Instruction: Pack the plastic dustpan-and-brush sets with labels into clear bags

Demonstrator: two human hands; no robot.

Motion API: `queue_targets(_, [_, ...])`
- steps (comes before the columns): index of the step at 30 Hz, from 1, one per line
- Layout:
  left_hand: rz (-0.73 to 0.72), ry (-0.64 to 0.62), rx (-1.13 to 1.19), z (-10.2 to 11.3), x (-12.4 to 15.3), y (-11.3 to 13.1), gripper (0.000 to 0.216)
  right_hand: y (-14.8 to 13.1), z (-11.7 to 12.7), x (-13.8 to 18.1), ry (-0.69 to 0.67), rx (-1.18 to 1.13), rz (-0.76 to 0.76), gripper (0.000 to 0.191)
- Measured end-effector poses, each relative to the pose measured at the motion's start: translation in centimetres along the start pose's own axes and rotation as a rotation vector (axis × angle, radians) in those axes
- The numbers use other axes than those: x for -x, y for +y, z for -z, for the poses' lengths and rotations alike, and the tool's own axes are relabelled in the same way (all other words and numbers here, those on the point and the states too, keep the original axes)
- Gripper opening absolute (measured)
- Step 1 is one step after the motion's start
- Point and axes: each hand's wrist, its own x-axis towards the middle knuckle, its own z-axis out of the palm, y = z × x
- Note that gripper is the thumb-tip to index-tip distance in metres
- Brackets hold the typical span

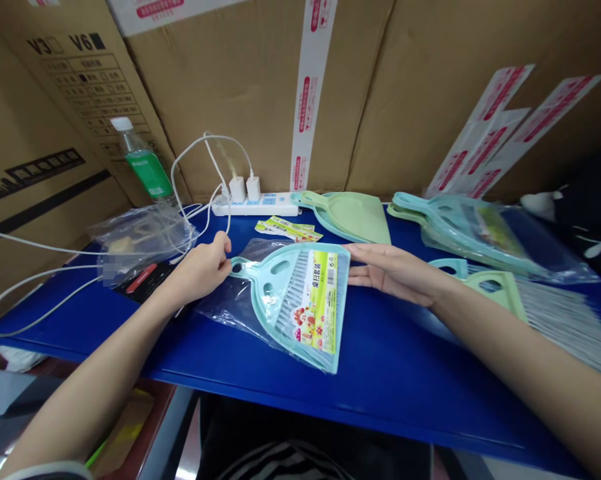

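A light blue dustpan and brush set [285, 297] with a yellow-green label card lies on the blue table [390, 373], half inside a clear plastic bag [225, 310]. My left hand [203, 267] is closed in a pinch on the bag at the dustpan's handle end. My right hand [393, 270] lies flat with fingers stretched out, its fingertips touching the dustpan's right edge.
Green dustpans [353, 217] and bagged blue sets [467, 227] lie at the back right, loose brushes [540, 307] at the right. A power strip [257, 203] with white chargers and cables, label cards [287, 229], a bottle [145, 163] and plastic bags [140, 237] sit at the back left. Cardboard boxes [430, 100] wall the rear.
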Motion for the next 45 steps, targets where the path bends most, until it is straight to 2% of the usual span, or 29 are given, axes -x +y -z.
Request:
queue_targets(5, [-0.012, -0.031, -0.007, 0.1, 0.1, 0.0, 0.018, 0.3, 0.0, 0.2, 0.031, 0.009, -0.005, 0.032])
queue_targets(10, [-0.024, -0.034, -0.010, 0.0, 0.1, 0.1, 0.018, 0.0, -0.7, 0.9, 0.005, 0.079, 0.009, 0.070])
queue_targets(13, [-0.030, -0.037, -0.005, 0.0, 0.2, 0.2, 0.018, -0.1, -1.3, 1.1, 0.027, 0.091, -0.011, 0.086])
queue_targets(21, [-0.016, -0.084, -0.002, 0.2, 0.3, 0.6, 0.020, 0.3, -1.3, 0.7, 0.051, 0.121, -0.017, 0.104])
queue_targets(28, [-0.005, -0.073, -0.043, 0.2, 0.3, 0.5, 0.019, 0.2, -1.0, 0.5, 0.120, 0.177, -0.011, 0.100])
queue_targets(39, [0.058, -0.050, -0.289, 0.7, 0.4, 0.6, 0.019, 0.2, -0.3, 0.6, 0.121, 0.189, -0.004, 0.093])
queue_targets(45, [0.100, -0.001, -0.386, 1.1, 0.6, 0.6, 0.020, 0.0, 0.1, 0.8, 0.092, 0.293, 0.008, 0.098])
